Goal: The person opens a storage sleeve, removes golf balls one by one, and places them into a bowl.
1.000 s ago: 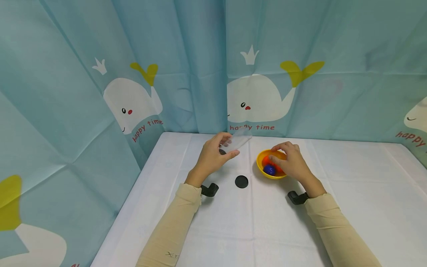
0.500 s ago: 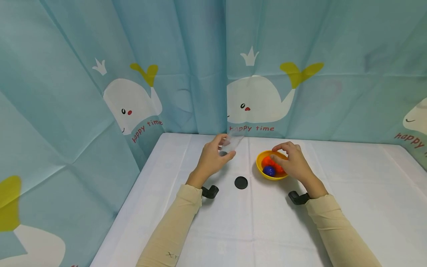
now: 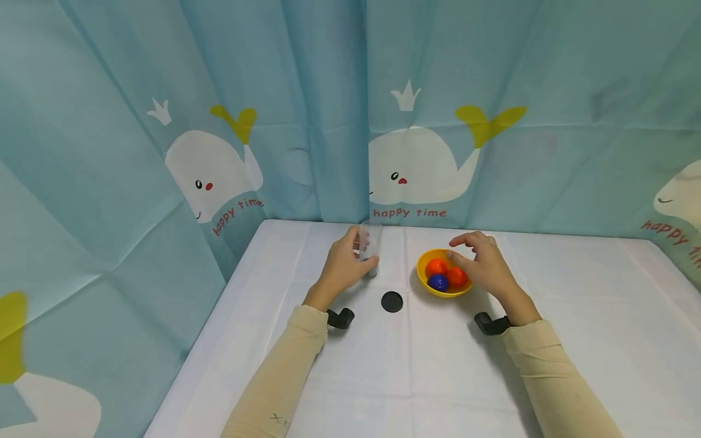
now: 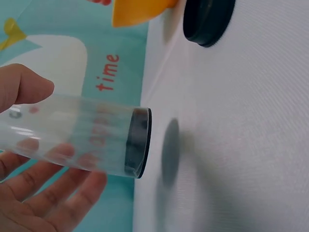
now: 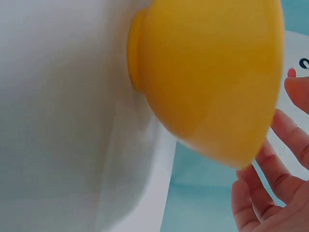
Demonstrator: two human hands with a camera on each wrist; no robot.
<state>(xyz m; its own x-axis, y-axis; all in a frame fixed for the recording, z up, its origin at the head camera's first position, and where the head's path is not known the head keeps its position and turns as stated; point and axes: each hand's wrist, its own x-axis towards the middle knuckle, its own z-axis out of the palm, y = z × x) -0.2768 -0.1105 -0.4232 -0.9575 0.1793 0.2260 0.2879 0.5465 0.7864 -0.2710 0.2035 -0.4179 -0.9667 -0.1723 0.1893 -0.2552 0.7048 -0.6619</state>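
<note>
Two hands at a white table: a clear tube held in my left, a yellow bowl of balls under my right.

My left hand [image 3: 342,266] wraps its fingers around a clear tube [image 4: 77,137] with a dark base, held upright just above the table [image 3: 438,365], at 11 o'clock from the black lid [image 3: 392,301]. My right hand [image 3: 484,267] hovers spread and relaxed, holding nothing, at the 3 o'clock rim of the yellow bowl [image 3: 424,283] with its orange and blue balls [image 3: 437,281]. I judge the smooth tube could slip or topple if set down off-level.
</note>
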